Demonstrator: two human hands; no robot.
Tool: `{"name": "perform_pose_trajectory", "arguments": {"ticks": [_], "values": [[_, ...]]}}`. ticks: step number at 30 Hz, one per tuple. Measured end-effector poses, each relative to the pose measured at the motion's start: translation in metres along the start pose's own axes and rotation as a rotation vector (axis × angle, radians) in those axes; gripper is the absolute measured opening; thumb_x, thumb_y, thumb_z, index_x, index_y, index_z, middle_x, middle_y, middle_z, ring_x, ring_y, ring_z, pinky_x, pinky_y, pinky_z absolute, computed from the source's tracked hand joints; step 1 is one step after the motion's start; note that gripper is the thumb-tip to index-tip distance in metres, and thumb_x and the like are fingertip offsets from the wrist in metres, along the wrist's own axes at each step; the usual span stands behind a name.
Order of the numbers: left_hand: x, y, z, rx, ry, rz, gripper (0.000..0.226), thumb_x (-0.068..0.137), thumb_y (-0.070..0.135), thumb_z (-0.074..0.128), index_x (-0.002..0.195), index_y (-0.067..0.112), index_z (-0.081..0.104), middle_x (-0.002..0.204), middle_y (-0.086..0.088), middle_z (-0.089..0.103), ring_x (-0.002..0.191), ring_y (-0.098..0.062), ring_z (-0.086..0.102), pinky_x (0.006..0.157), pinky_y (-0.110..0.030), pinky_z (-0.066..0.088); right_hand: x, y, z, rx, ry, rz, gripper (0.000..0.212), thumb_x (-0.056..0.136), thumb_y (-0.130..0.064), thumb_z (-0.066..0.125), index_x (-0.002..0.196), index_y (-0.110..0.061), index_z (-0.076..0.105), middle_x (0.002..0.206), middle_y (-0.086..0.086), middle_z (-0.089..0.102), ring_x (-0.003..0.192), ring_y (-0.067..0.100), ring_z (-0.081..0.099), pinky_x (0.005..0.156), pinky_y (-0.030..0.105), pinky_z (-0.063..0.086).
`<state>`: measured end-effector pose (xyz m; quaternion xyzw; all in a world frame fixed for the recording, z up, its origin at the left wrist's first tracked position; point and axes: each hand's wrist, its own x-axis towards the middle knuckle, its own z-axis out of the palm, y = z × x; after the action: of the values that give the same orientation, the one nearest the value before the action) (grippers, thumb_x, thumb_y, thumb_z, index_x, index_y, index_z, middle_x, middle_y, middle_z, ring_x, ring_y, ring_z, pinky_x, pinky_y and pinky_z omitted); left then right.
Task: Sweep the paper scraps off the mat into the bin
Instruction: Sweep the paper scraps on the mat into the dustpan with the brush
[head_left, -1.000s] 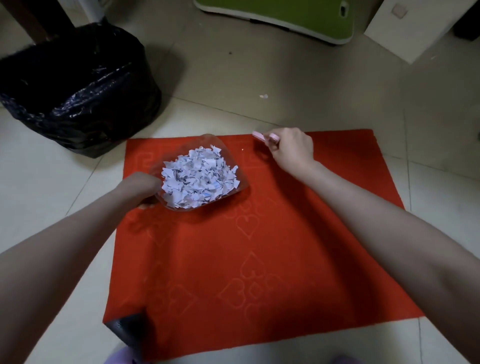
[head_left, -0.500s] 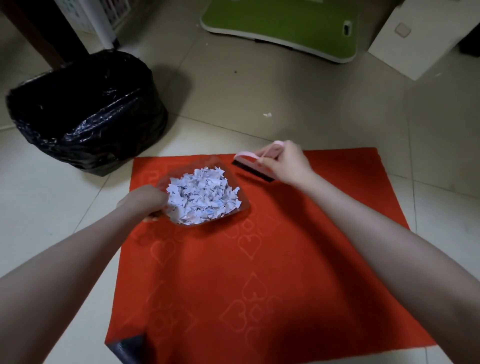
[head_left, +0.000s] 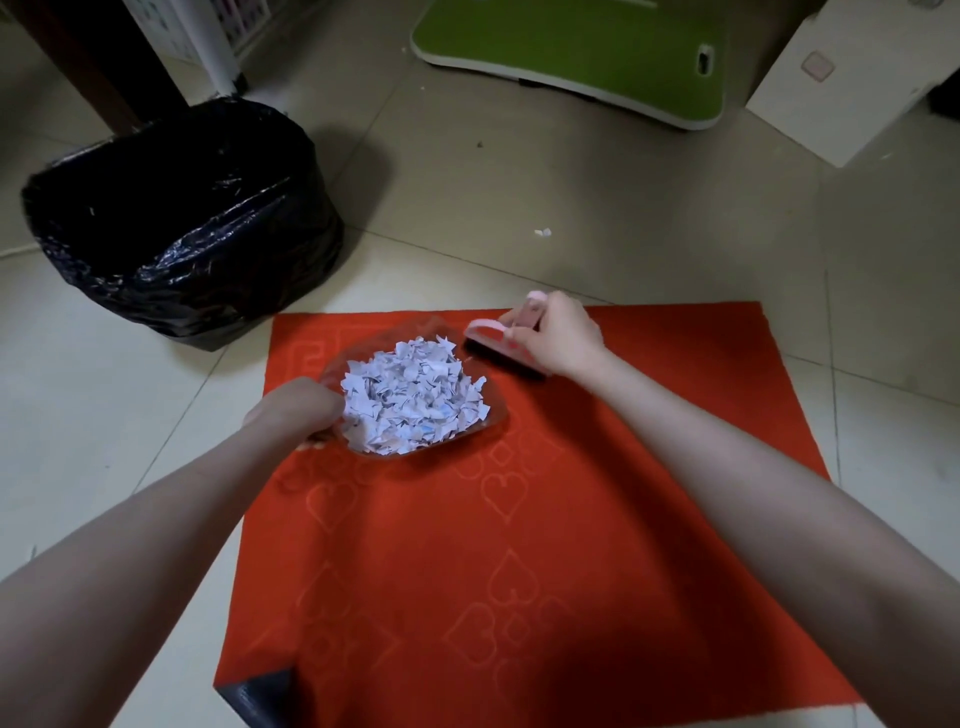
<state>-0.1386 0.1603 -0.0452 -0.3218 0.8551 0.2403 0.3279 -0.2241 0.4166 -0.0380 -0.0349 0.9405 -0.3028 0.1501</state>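
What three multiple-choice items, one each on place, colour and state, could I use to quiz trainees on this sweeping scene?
1. Where is the bin relative to the mat?
A. On the mat
B. Off its far left corner
C. Off its right edge

2. What colour is the mat?
A. Red
B. Blue
C. Grey

3. What is the state of the dustpan?
A. Empty
B. Upside down
C. Heaped with paper scraps

Answers:
1 B, it stands on the tiles beyond that corner.
2 A, red with heart patterns.
3 C, the left hand holds it full while the right hand grips the brush.
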Motion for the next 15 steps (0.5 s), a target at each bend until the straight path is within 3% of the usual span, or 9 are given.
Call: {"name": "perform_pose_trajectory", "arguments": {"ticks": [3,9,15], "values": [[0.001,-0.001,0.0,-0.004,0.003,-0.003,0.033,0.086,0.01,0.044,0.055,0.002,0.054,0.027,-0.003,0.048,0.018,-0.014,0.043,0.028,-0.011,0.029,-0.003,0.007,-0.012,0.239,0.066,-0.008,0.014,0.082,-0.016,0.069,0.091,-0.025,0.075,0.095,-0.001,0.074,0.093,0.018,0.068,0.085,0.04,0.054],[0.005,-0.002,0.002,0.008,0.006,-0.009,0.032,0.086,0.01,0.045,0.057,0.002,0.057,0.029,-0.004,0.05,0.019,-0.014,0.042,0.03,-0.014,0.031,0.002,0.018,-0.016,0.007,0.099,0.074,0.012,0.082,-0.029,0.067,0.092,-0.032,0.072,0.102,-0.003,0.072,0.101,0.021,0.064,0.085,0.038,0.053],[0.009,-0.005,0.005,-0.025,-0.002,-0.003,0.033,0.086,0.01,0.044,0.057,0.001,0.057,0.029,-0.005,0.049,0.018,-0.014,0.041,0.028,-0.012,0.028,0.001,0.017,-0.003,-0.001,0.11,0.073,0.015,0.083,-0.032,0.065,0.096,-0.03,0.072,0.104,-0.002,0.072,0.101,0.023,0.064,0.085,0.038,0.052]]}}
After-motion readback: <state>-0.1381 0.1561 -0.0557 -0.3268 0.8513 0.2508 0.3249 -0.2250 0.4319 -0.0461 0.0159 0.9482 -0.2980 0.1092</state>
